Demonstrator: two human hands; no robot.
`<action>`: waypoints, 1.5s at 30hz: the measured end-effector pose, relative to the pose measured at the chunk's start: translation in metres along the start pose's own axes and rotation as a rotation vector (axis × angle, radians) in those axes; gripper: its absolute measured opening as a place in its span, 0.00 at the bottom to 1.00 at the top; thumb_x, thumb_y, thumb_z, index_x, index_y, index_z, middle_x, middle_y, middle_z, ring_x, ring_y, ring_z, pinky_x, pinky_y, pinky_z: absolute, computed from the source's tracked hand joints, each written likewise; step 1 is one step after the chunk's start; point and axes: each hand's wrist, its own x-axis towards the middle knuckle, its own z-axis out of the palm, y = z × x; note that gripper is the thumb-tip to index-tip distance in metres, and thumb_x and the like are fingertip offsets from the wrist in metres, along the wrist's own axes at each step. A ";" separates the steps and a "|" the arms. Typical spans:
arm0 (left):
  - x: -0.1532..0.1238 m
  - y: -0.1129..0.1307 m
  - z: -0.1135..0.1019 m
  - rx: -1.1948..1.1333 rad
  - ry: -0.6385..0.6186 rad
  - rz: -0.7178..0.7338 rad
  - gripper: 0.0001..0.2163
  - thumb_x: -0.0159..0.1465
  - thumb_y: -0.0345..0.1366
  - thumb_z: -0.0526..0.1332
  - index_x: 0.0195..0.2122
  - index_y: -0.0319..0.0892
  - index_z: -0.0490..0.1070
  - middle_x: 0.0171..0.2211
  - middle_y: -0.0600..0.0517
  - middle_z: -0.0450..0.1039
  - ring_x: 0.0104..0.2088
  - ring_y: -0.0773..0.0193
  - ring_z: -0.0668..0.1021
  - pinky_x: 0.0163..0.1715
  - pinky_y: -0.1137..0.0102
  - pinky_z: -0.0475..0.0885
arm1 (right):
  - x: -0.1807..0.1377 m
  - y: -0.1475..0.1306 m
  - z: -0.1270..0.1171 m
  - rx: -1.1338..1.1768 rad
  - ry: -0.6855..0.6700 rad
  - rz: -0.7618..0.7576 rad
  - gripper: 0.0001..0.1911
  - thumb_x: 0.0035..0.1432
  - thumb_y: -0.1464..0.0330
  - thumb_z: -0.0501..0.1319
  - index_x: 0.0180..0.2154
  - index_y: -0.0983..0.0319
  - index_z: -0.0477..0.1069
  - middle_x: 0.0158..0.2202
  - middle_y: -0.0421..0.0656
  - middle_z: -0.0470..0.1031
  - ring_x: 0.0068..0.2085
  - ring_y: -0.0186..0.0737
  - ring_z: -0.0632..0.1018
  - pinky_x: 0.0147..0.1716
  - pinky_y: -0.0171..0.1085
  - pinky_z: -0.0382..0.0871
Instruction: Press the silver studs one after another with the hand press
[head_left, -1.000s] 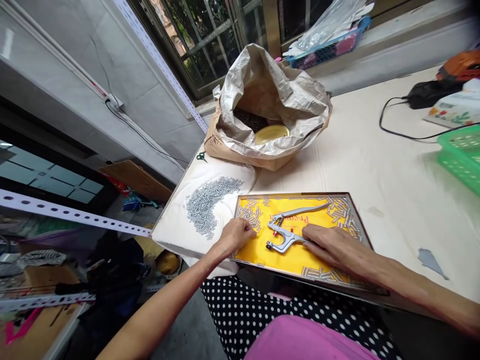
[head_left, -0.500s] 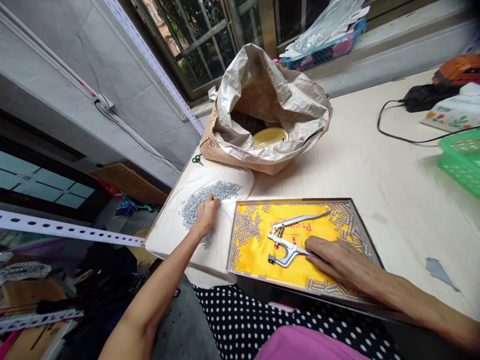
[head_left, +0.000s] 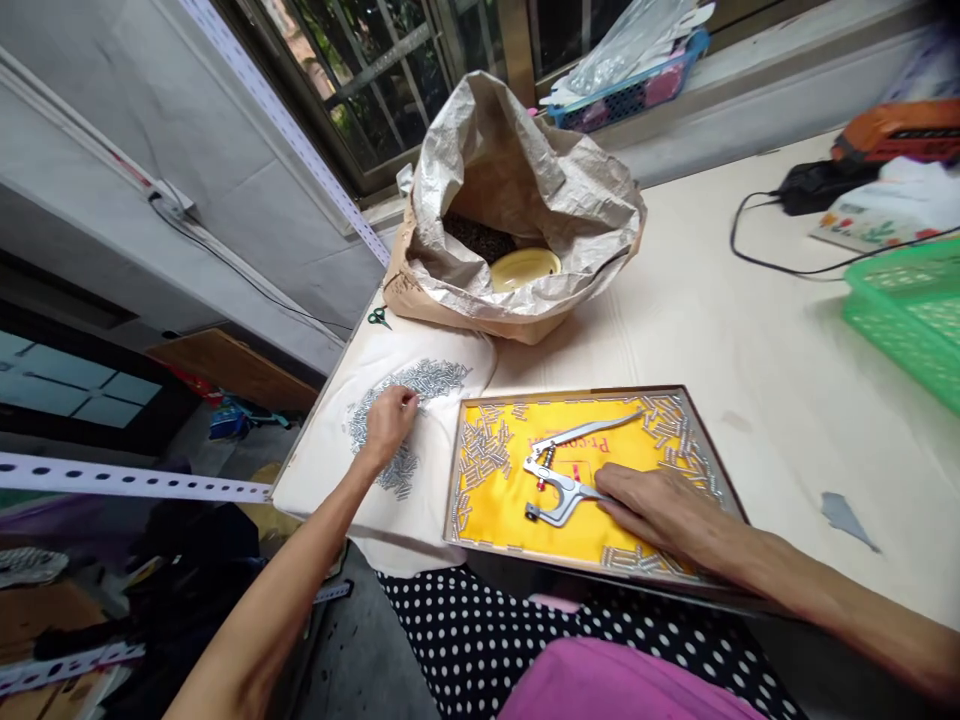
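Note:
My left hand [head_left: 386,424] rests on a heap of small silver metal pieces [head_left: 435,378] spread over a white cloth [head_left: 330,470], its fingers curled in a pinch among them. My right hand [head_left: 660,505] lies flat in a shallow tray with a yellow liner [head_left: 495,500], fingertips touching the handle of silver hand pliers [head_left: 559,480]. More silver pieces lie in the tray's left part [head_left: 484,450] and along its far right edge [head_left: 679,425].
A crumpled paper sack [head_left: 525,190] holding a yellow bowl [head_left: 525,268] stands behind the tray. Small green scissors [head_left: 379,317] lie by the sack. A green basket [head_left: 911,310] and a black cable [head_left: 780,262] are at right. The table edge drops off at left.
My left hand left the tray's left edge and moved out onto the heap of silver pieces on the cloth. My right hand stayed on the pliers. The view shifted slightly.

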 end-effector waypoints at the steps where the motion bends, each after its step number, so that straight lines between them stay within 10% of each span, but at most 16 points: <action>1: -0.008 0.010 -0.003 -0.121 0.036 -0.041 0.09 0.64 0.36 0.58 0.37 0.39 0.77 0.36 0.47 0.78 0.35 0.60 0.77 0.39 0.67 0.70 | 0.000 -0.002 -0.002 -0.017 -0.001 -0.015 0.09 0.69 0.69 0.48 0.35 0.58 0.63 0.32 0.41 0.73 0.29 0.38 0.74 0.27 0.38 0.55; 11: -0.126 0.124 0.020 -0.793 -0.281 -0.171 0.12 0.56 0.45 0.65 0.30 0.41 0.80 0.29 0.49 0.81 0.29 0.62 0.79 0.31 0.71 0.73 | 0.002 -0.013 -0.021 -0.091 -0.010 -0.139 0.11 0.66 0.77 0.48 0.40 0.60 0.65 0.33 0.42 0.73 0.28 0.37 0.69 0.25 0.39 0.48; 27: -0.113 0.130 0.036 -0.632 -0.638 -0.291 0.09 0.55 0.38 0.63 0.21 0.40 0.73 0.17 0.55 0.70 0.19 0.69 0.71 0.21 0.75 0.64 | 0.017 -0.003 -0.009 -0.180 -0.077 -0.049 0.09 0.66 0.73 0.51 0.40 0.60 0.69 0.34 0.44 0.76 0.27 0.38 0.67 0.24 0.41 0.43; 33: -0.108 0.133 0.030 -0.673 -0.751 -0.407 0.08 0.54 0.36 0.64 0.20 0.41 0.71 0.16 0.56 0.68 0.19 0.69 0.71 0.23 0.74 0.68 | 0.014 -0.002 -0.019 -0.178 -0.032 -0.059 0.08 0.67 0.64 0.56 0.44 0.60 0.70 0.42 0.47 0.77 0.37 0.44 0.74 0.33 0.40 0.62; 39: -0.109 0.136 0.028 -0.657 -0.719 -0.380 0.10 0.55 0.35 0.63 0.19 0.41 0.70 0.15 0.57 0.67 0.18 0.70 0.70 0.22 0.75 0.67 | 0.025 0.018 -0.041 -0.292 0.080 -0.053 0.53 0.44 0.42 0.70 0.63 0.65 0.60 0.65 0.62 0.59 0.64 0.70 0.59 0.58 0.64 0.55; 45: -0.110 0.138 0.026 -0.624 -0.690 -0.401 0.10 0.56 0.34 0.63 0.18 0.41 0.71 0.14 0.56 0.68 0.17 0.70 0.70 0.21 0.75 0.65 | 0.032 0.017 -0.044 -0.298 0.024 -0.065 0.43 0.50 0.49 0.68 0.60 0.64 0.63 0.54 0.57 0.71 0.55 0.62 0.69 0.57 0.64 0.55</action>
